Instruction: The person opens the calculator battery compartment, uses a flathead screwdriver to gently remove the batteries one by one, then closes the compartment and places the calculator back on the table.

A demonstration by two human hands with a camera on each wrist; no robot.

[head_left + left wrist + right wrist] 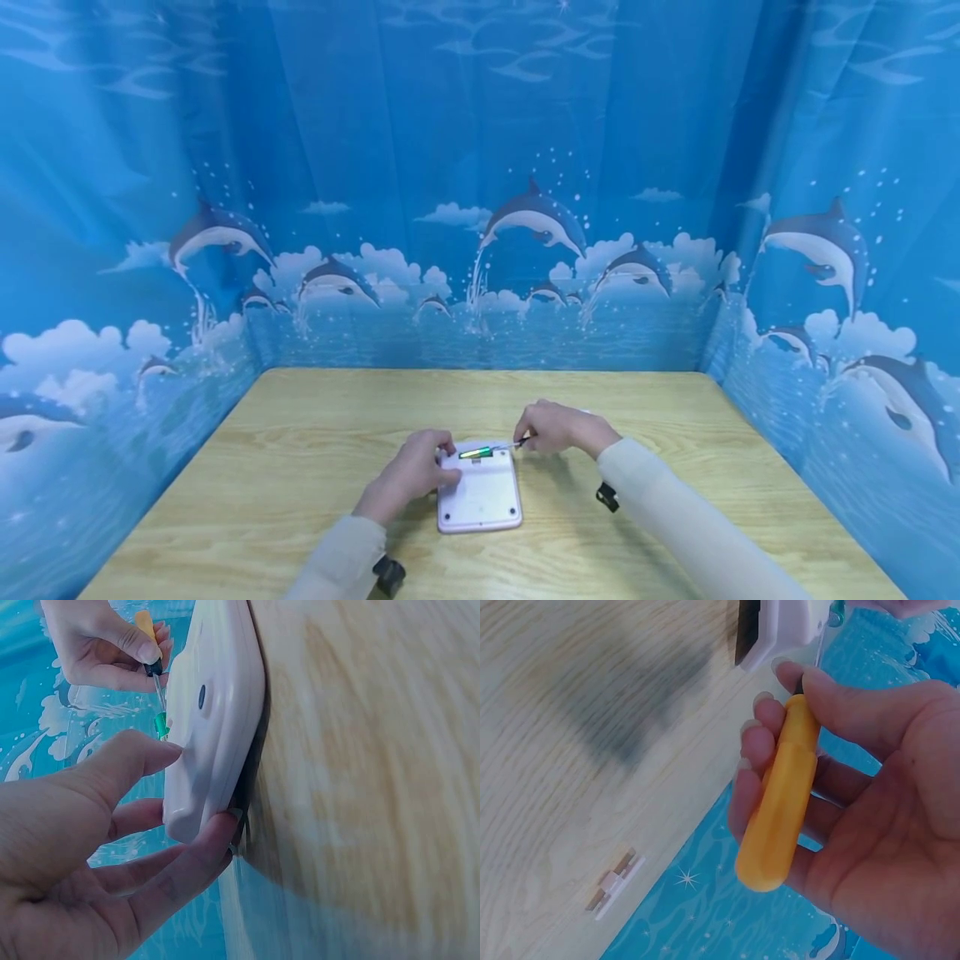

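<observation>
A white device [480, 496] lies on the table, its face with small dark feet upward. In a slot near its far edge sits a green battery [476, 452]. The left hand [412, 468] grips the device's left side, thumb on top and fingers at its edge, also seen in the left wrist view [112, 847]. The right hand [553, 427] pinches a screwdriver with an orange handle [780, 802]; its metal shaft [160, 691] reaches the battery's end. In the right wrist view the right hand [870, 787] has its fingers around the handle.
A small white cover piece [616, 885] lies on the wooden table [330, 417] near its edge, beyond the right hand. Blue curtains [465, 125] with dolphins stand around the table's back and sides. Each wrist bears a dark strap part.
</observation>
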